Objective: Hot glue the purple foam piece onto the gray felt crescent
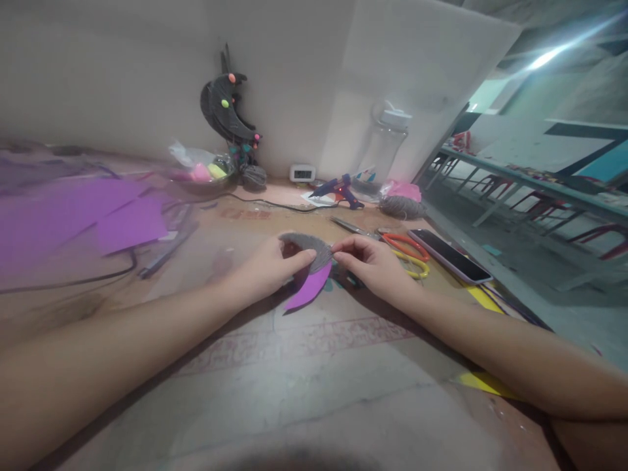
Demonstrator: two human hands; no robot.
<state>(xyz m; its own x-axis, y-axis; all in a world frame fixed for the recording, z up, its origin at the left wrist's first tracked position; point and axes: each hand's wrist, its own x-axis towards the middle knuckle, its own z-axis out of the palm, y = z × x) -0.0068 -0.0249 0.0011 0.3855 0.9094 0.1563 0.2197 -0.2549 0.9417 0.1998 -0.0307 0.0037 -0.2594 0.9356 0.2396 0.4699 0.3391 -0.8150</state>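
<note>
Over the middle of the table, my left hand point(277, 267) grips a purple crescent point(310, 289) with its thumb on top. Grey yarn point(320, 250) covers the crescent's upper part, while the lower tip is bare purple. My right hand point(367, 261) is closed in a pinch at the right edge of the yarn-covered part. Whatever thin strand those fingertips pinch is too small to make out. Just right of that hand lie scissors with orange and yellow handles point(406, 247).
A glue gun point(341, 191), a small digital clock point(302, 173), a clear bottle point(385, 147) and a grey yarn ball point(402, 207) stand along the back. Purple sheets point(132, 222) lie left, a phone point(449, 255) right. A finished-looking dark crescent point(216, 108) hangs against the wall.
</note>
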